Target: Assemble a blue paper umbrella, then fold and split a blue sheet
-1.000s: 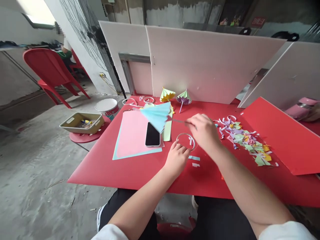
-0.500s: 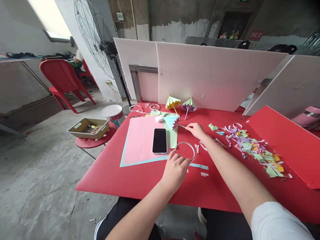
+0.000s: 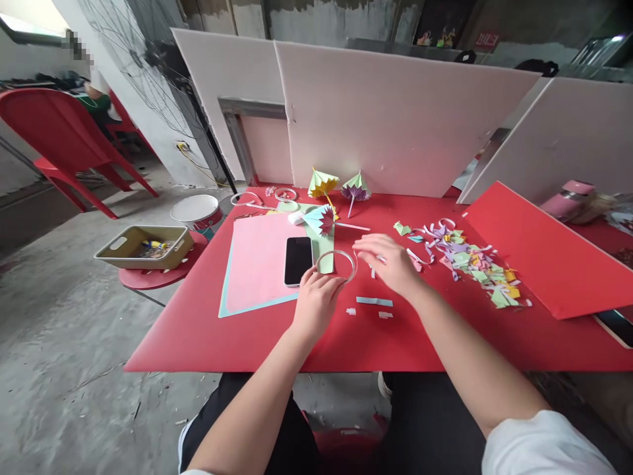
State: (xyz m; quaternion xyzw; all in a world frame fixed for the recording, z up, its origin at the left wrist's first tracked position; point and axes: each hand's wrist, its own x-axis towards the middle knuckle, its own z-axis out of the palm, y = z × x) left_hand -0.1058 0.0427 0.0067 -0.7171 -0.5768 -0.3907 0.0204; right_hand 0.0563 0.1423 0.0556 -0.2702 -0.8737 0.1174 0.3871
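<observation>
My left hand [image 3: 317,297] grips a thin roll of tape [image 3: 354,264] by its rim, holding it upright over the table. My right hand [image 3: 388,262] hovers just right of the roll, fingers stretched and apart; whether a fingertip touches a tape end cannot be made out. Beyond it a small paper umbrella [image 3: 324,220], blue with a dark red pleated edge, lies on its side with its pale stick pointing right. Two more paper umbrellas, one green and yellow [image 3: 322,183] and one green and purple [image 3: 356,189], rest behind it.
A phone [image 3: 299,261] lies on pink paper sheets [image 3: 257,264]. A blue strip [image 3: 374,301] and white scraps are near the front. Colourful paper scraps [image 3: 477,260] form a heap at right beside a raised red board [image 3: 554,251]. White panels [image 3: 395,119] stand along the back.
My right hand has let go of the red-edged umbrella's stick and come back toward the tape roll. The umbrella now lies on the table. The camera view has shifted.
</observation>
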